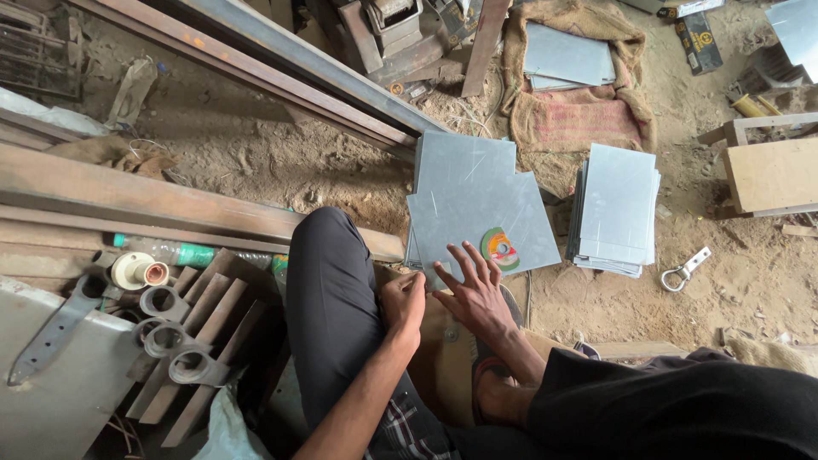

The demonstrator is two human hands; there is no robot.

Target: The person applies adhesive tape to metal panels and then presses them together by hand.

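Our left hand [402, 300] is curled, pinching the near edge of the grey sheet [477, 209]; our right hand [474, 290] lies spread open beside the disc [500, 249].

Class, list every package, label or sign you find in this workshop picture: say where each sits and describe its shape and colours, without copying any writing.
Box: top right on the dirt floor, flat black rectangle with a yellow round emblem.
Disc label: on the grey metal sheet just beyond the right hand, round, green, orange and red.
Bottle label: left, beside the rusty beam, green band around a clear plastic bottle lying down.
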